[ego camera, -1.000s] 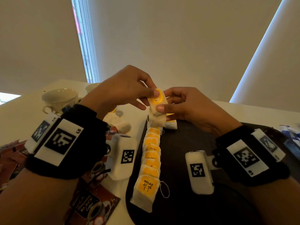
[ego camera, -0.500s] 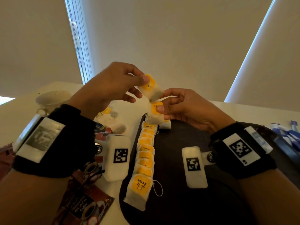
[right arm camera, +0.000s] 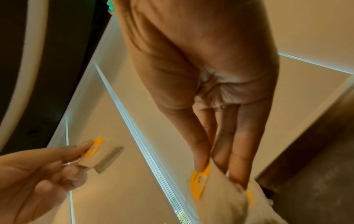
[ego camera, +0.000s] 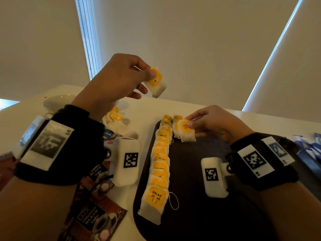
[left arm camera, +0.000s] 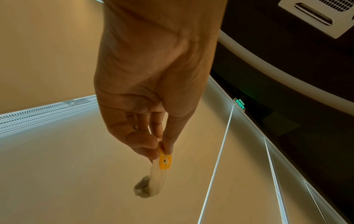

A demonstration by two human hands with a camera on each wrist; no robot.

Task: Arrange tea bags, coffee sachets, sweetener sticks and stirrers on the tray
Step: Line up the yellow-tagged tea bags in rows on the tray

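Coffee sachets (ego camera: 93,221), dark printed foil packets, lie on the pale table's (ego camera: 173,108) near left side, off the tray; they wait for a later step. Beside them the dark oval tray (ego camera: 199,223) carries a row of white paper tea bags with yellow tags (ego camera: 159,164), overlapped like shingles along its left edge from the near end to the far end.

At the tray's far end a second row is starting just right of the first. The right hand (ego camera: 213,124) pinches the tag end of a white tea bag (ego camera: 186,132) between thumb and straight fingers, and it leans on the bags already there. To set it well, I would lay it flat, tag facing up, overlapping the bag behind it, then let go without dragging the neighbours or snagging a loose string.

Above the table's far side, clear of the tray, the left hand (ego camera: 118,80) holds a second yellow-tagged tea bag (ego camera: 156,83) by its tag, thumb and fingertips clamped, pouch hanging free. It should come down only after the right hand clears.

Farther left lies a loose heap of tea bags (ego camera: 116,119), with a white cup (ego camera: 58,101) beyond; blue-and-white sticks (ego camera: 311,145) sit at the right edge.
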